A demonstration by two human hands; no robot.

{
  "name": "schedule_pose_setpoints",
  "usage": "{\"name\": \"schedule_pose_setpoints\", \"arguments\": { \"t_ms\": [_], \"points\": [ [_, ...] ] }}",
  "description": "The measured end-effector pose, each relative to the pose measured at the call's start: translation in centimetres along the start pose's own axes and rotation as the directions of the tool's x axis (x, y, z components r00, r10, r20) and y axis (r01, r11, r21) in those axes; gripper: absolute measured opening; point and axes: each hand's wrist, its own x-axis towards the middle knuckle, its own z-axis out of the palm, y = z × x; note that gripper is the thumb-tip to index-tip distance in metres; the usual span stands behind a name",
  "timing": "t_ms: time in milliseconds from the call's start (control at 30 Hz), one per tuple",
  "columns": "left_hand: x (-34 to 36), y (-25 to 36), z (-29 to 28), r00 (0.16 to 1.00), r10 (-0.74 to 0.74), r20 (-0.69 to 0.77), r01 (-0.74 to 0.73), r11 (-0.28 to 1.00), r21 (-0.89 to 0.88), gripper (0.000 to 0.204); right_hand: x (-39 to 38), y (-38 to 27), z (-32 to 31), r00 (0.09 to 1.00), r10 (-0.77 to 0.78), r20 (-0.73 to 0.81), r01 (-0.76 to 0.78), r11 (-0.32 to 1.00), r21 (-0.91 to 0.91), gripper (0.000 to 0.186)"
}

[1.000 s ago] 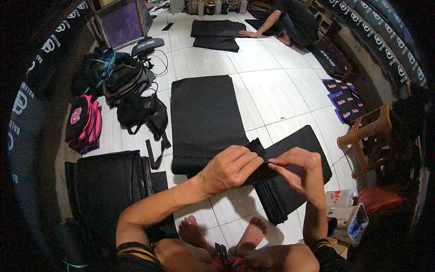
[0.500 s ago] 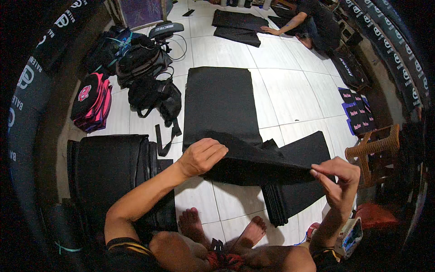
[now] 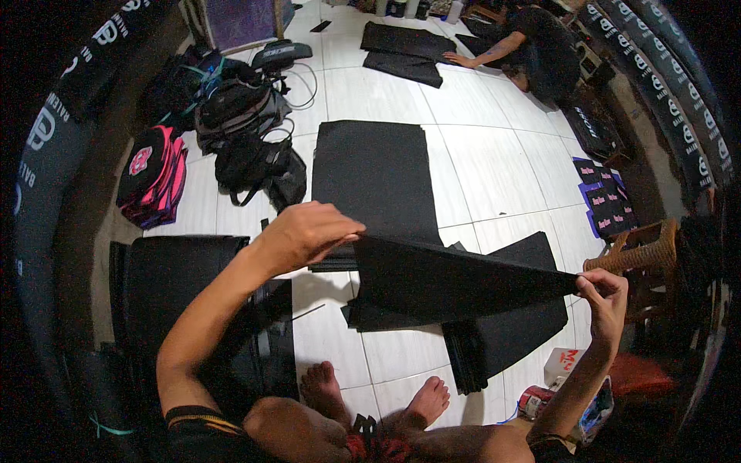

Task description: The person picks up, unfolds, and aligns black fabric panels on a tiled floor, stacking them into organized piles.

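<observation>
My left hand (image 3: 309,235), fingers closed, pinches one corner of a black fabric sheet (image 3: 455,282). The other end of that edge is pinched by my right hand (image 3: 603,297) at the right, so the sheet hangs stretched between them. Behind it a flat black fabric stack (image 3: 370,162) lies on the tiles. Beneath the sheet's right part is a second folded stack (image 3: 521,339), angled, with layered edges showing. A larger pile of black sheets (image 3: 177,278) sits at the lower left, partly hidden by my left arm.
Bags (image 3: 247,116) and pink-black pieces (image 3: 154,177) lie left. A co-worker (image 3: 540,54) crouches at the back by black fabric pieces (image 3: 401,38). A woven stool (image 3: 641,247), printed pieces (image 3: 602,201) and containers (image 3: 540,405) are at right; printed rolls (image 3: 679,108) line the wall.
My hands have moved apart, left toward the upper left and right to the right, pulling out and lifting the sheet's edge, which is now taut between them.
</observation>
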Motion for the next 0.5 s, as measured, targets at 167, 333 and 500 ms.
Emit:
{"name": "schedule_pose_setpoints", "arguments": {
  "t_ms": [167,333,500],
  "points": [
    [5.3,3.3,-6.4,0.949,-0.198,0.245,0.265,0.922,-0.282,0.018,0.1,0.3,-1.7,0.993,0.061,-0.105,-0.058,0.998,0.033,0.014],
    [15.9,6.1,-9.6,0.998,-0.029,-0.06,0.018,0.985,-0.172,0.013,0.0,0.7,-9.0,0.961,-0.138,-0.241,0.145,0.989,0.01,0.014],
    [36.2,1.7,-8.7,0.927,0.363,-0.09,-0.373,0.916,-0.147,0.026,6.3,-0.5,-14.4,0.824,-0.168,-0.541,0.185,0.982,-0.022,0.033]
  ]
}}
